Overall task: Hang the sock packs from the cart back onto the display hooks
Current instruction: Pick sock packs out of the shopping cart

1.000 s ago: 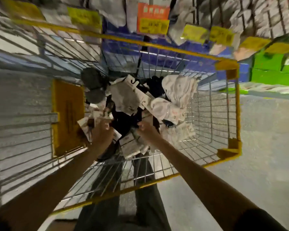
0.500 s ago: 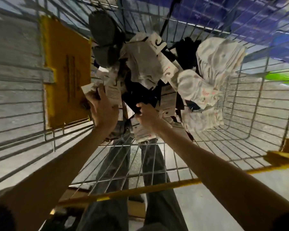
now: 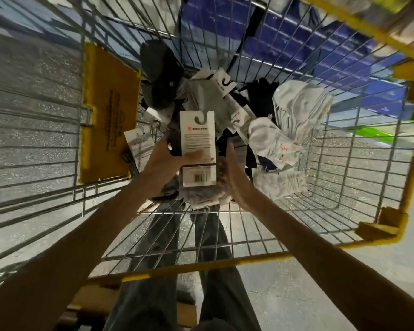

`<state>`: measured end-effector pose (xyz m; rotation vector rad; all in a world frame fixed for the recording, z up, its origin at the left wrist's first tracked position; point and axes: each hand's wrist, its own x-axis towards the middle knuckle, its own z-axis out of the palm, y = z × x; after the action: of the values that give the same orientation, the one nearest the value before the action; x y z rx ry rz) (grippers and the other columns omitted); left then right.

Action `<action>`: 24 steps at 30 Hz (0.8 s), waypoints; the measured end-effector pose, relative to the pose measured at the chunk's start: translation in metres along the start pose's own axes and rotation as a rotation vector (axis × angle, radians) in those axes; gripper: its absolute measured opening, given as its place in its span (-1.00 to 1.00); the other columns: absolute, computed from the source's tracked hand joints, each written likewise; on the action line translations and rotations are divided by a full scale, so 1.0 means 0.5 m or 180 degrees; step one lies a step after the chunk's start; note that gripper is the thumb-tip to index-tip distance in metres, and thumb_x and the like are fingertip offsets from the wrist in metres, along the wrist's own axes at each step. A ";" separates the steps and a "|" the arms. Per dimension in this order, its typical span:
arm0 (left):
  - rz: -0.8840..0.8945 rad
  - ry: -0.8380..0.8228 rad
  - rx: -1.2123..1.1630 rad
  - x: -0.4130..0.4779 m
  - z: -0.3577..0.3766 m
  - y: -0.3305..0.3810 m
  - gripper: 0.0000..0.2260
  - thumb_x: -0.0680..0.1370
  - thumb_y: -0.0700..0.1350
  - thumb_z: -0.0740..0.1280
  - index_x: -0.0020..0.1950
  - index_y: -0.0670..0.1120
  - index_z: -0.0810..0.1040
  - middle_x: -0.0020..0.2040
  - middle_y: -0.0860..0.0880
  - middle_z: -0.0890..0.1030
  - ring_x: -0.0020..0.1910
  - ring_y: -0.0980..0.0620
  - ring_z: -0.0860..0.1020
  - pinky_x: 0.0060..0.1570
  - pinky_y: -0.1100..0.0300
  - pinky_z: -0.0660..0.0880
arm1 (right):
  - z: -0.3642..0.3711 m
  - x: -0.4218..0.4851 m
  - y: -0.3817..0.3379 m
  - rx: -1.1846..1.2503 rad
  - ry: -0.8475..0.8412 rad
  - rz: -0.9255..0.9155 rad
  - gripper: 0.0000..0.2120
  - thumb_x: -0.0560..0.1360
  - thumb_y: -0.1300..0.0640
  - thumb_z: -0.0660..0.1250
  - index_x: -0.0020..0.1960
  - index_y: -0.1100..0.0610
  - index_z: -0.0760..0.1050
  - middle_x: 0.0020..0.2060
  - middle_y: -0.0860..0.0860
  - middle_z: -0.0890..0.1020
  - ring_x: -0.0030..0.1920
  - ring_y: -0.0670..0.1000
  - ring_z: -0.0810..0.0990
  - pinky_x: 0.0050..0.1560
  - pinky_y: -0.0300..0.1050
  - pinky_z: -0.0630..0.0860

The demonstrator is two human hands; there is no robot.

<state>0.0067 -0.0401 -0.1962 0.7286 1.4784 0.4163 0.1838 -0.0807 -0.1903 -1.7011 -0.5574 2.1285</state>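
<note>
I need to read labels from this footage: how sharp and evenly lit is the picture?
Head view: the held pack is fairly sharp, its small print unreadable; the right hand is motion-blurred; the cart looks bowed by the wide lens; white socks glare, corners smear.

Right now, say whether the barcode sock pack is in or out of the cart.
In. The left hand holds the sock pack up over the pile, inside the cart walls.
</note>
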 end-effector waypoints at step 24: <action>-0.1197 -0.0180 -0.0595 0.007 0.025 -0.015 -0.86 0.50 -0.10 0.45 0.04 -0.02 0.61 -0.18 -0.05 0.68 -0.15 -0.06 0.66 -0.06 0.06 0.57 | -0.139 0.038 0.043 -0.4278 0.1117 -0.0268 -0.35 0.45 0.25 0.42 0.46 -0.07 0.29 0.41 0.19 0.10 0.32 0.22 0.27 0.10 0.05 0.45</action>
<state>0.0179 -0.0457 -0.2048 0.3015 1.4616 0.2385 0.2470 -0.0838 -0.2308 -2.4350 -2.1690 1.2465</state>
